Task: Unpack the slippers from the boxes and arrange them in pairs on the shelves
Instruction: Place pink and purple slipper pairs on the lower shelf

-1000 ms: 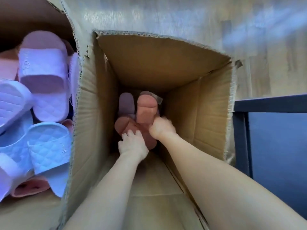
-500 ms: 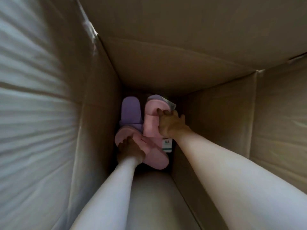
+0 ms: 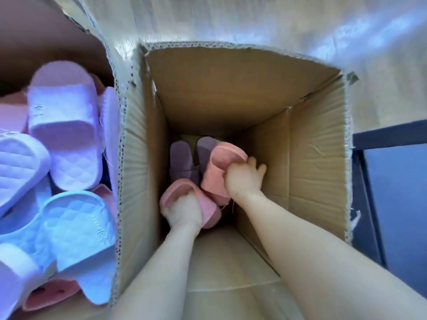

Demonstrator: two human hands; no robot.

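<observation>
Cardboard box (image 3: 307,158), tall and open at the top, fills the centre of the frame, and the view looks straight down into it. A second box (image 3: 46,31) takes the left side of the frame. It is full of slippers lying on each other: a lilac slipper (image 3: 64,125) at the upper left, a light blue slipper (image 3: 78,239) below it, and a pink one (image 3: 46,294) partly covered at the lower left corner. Pale wooden floor (image 3: 254,19) runs across the top of the frame. At the right edge stands a dark blue frame (image 3: 388,138), which is possibly part of a shelf unit, but too little of it shows to be sure.

Both bare forearms come from the bottom edge and reach deep into the central box. The left hand (image 3: 182,210), a little left of centre, has its fingers curled round the strap of one pink slipper (image 3: 208,209), which lies tilted near the bottom of the box. The right hand (image 3: 243,179), just right of centre and a bit higher, grips the strap of the other pink slipper (image 3: 221,162), with the thumb inside the opening and the fingers spread on the outer side. The two pink slippers overlap between the hands. Behind them, on the bottom of the box, lie two purple slippers (image 3: 181,158) side by side, and the right one is partly hidden by the slipper in the right hand.
</observation>
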